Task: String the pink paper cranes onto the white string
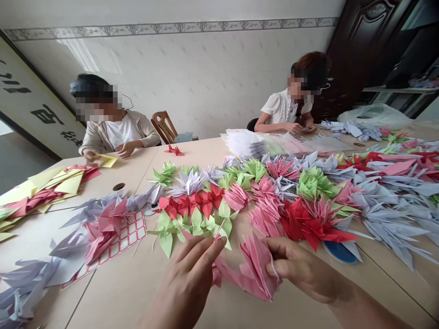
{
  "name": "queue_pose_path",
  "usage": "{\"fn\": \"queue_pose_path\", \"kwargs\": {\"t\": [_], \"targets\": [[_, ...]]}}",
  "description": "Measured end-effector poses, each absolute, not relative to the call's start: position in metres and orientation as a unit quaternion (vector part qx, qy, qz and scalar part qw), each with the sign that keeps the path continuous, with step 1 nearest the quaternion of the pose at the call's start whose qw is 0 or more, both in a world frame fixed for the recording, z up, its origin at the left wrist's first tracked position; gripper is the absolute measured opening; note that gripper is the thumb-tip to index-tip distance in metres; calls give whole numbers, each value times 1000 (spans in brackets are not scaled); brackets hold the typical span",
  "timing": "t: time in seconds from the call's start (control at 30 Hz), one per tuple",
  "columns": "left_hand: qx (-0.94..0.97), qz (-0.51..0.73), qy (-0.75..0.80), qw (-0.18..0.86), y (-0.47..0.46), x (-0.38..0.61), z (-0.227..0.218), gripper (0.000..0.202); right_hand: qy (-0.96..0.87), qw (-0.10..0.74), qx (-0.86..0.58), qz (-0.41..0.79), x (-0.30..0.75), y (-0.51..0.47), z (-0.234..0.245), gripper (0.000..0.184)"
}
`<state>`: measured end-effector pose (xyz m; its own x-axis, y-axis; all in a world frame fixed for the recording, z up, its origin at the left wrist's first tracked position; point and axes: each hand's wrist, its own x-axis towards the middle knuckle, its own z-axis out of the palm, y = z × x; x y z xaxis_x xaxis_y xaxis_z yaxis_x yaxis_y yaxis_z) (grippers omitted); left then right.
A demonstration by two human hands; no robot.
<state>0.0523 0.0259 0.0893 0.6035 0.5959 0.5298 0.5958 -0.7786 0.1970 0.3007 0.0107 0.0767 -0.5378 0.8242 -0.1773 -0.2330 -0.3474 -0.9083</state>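
My right hand (302,269) pinches a bundle of pink folded paper cranes (259,269) between thumb and fingers. A thin white thread or band (273,266) runs by the thumb. Close beside it, my left hand (187,281) is closed with its fingertips together on a pink paper crane (226,269), whose narrow pink point rises above the fingers; the palm side is hidden. Just beyond my hands lie a row of light green cranes (197,224) and a row of red cranes (192,204). Pink crane bundles (265,217) lie beyond my right hand.
Heaps of pale lilac cranes (391,224) cover the right side. Pink cranes (106,228) rest near a red-and-white grid sheet (128,235). A blue round object (339,252) shows under red cranes. Two people sit opposite; one handles yellow paper (108,161). Plastic-wrapped stacks (243,144) stand farther back.
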Motion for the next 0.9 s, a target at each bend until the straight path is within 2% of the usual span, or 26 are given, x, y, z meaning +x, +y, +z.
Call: {"fn": "queue_pose_path", "kwargs": {"t": [0.23, 0.37, 0.77, 0.9], "targets": [[877, 286, 385, 30, 21, 51, 81, 51, -297, 445, -257, 805, 293, 11, 68, 12], [848, 308, 431, 21, 17, 47, 75, 43, -265, 474, -264, 797, 293, 13, 67, 10], [857, 314, 407, 19, 20, 51, 77, 42, -315, 480, -334, 748, 291, 10, 66, 25], [846, 322, 425, 28, 22, 54, 77, 38, -296, 496, -362, 732, 291, 10, 65, 38]]}}
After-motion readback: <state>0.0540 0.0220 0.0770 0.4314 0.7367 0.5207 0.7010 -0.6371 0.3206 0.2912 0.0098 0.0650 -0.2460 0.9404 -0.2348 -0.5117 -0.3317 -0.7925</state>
